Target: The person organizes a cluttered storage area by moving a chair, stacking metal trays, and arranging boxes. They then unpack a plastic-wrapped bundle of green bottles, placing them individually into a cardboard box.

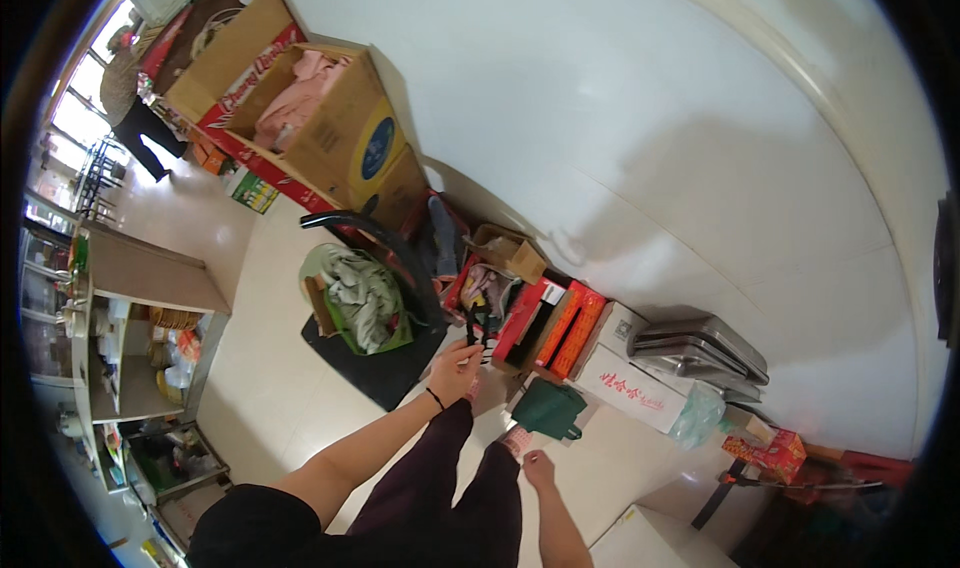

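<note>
Hands apart. Left hand (457, 368) has its fingers pinched on a black strap-like item (478, 326), held just in front of the open cartons by the wall; exact type too small to tell. Right hand (539, 470) is loosely curled beside the right knee, nearest the green bag (548, 408); can't tell if it's fully closed. Left of the strap: black chair (398, 388) carrying grey cloth (365, 293) in a green container. Metal trays (705, 348) sit atop a white carton (628, 388), right.
</note>
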`<state>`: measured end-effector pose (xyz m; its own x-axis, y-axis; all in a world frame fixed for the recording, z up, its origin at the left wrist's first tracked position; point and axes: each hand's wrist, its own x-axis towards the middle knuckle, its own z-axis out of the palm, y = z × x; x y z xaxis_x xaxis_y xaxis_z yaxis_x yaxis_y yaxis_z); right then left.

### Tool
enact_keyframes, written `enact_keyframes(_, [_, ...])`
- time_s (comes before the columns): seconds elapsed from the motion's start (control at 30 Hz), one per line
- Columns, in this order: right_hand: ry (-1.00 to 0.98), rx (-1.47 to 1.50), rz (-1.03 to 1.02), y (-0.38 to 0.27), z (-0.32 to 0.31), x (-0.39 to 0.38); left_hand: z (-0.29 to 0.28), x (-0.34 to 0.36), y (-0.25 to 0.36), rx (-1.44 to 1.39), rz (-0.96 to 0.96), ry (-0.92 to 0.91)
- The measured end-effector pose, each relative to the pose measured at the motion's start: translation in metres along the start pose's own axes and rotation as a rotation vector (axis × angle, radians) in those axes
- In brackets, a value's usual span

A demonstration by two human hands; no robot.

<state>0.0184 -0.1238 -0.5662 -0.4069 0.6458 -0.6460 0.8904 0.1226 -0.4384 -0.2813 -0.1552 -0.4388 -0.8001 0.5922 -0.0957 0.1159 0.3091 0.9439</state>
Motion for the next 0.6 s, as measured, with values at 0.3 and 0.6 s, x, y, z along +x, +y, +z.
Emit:
enact_keyframes(0.3, [-0.136, 0.138, 0.2, 0.045, 0.047, 0.007, 0.074, 0.077, -0.186, 0.33, -0.003, -0.03])
enact_keyframes(0.6, [-0.097, 0.052, 0.126, 0.026, 0.035, 0.015, 0.065, 0.049, -0.213, 0.683, -0.363, -0.228])
